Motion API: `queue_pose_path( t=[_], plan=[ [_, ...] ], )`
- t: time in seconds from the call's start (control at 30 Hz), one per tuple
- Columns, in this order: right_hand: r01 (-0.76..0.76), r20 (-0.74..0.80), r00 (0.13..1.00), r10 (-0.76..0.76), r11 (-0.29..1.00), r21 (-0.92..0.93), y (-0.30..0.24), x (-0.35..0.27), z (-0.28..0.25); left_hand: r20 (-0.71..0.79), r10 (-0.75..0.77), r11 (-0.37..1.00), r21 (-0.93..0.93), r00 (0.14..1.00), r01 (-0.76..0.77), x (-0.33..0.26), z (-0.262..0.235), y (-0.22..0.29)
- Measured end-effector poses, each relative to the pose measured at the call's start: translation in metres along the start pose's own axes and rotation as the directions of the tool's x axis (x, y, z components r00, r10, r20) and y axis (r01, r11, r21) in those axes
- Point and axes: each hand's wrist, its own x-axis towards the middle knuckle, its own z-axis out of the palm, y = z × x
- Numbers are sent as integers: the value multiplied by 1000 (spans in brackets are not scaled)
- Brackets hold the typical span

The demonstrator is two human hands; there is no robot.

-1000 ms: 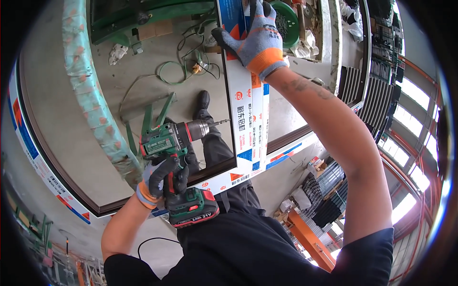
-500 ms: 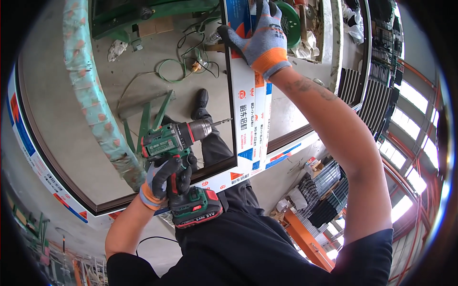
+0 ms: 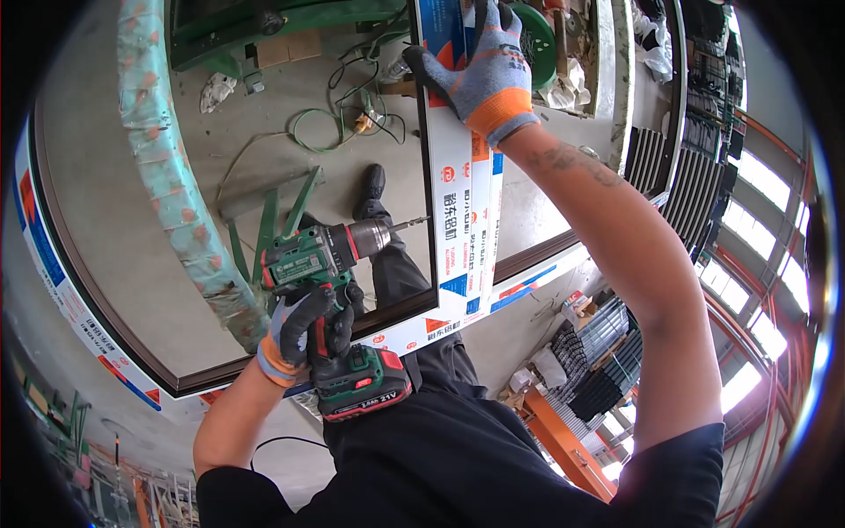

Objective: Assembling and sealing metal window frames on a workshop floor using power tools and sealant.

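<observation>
My left hand (image 3: 308, 326), in a grey and orange glove with dark fingers, wraps round the grip of a green and black cordless drill (image 3: 304, 260). The drill lies level, its battery towards my body. Its bit (image 3: 409, 224) points right, the tip at the dark edge of the frame's middle bar (image 3: 453, 211); whether it has entered the metal I cannot tell. Further up that bar, my gloved right hand (image 3: 488, 75) holds it, thumb over the left edge, fingers reaching to the top of the picture. White printed film covers the bar.
The brown frame (image 3: 211, 377) surrounds this spot, resting over a cloth-wrapped support (image 3: 163, 167) at left. Below on the floor are a green cable (image 3: 304, 132) and green metal legs (image 3: 268, 229). A green reel (image 3: 532, 44) is beyond my right hand; stacked profiles (image 3: 607, 352) stand at right.
</observation>
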Motion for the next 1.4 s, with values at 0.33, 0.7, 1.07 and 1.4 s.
queue_pose_path(
  t=[0.33, 0.7, 1.07, 1.4],
  plan=[
    [-72, 74, 995, 70, 997, 21, -4, 2, -3, 65, -46, 999, 14, 997, 45, -1, 7, 10],
    [13, 40, 999, -2, 966, -258, 22, 2, 17, 0, -144, 989, 18, 990, 144, 3, -3, 8],
    [-10, 19, 1000, 15, 968, -250, 17, 1, 12, -12, -82, 970, 228, 997, 83, -1, -1, 8],
    [46, -19, 999, -50, 983, -177, 11, 2, 7, -13, -93, 995, 45, 996, 94, 5, -6, 5]
  ],
)
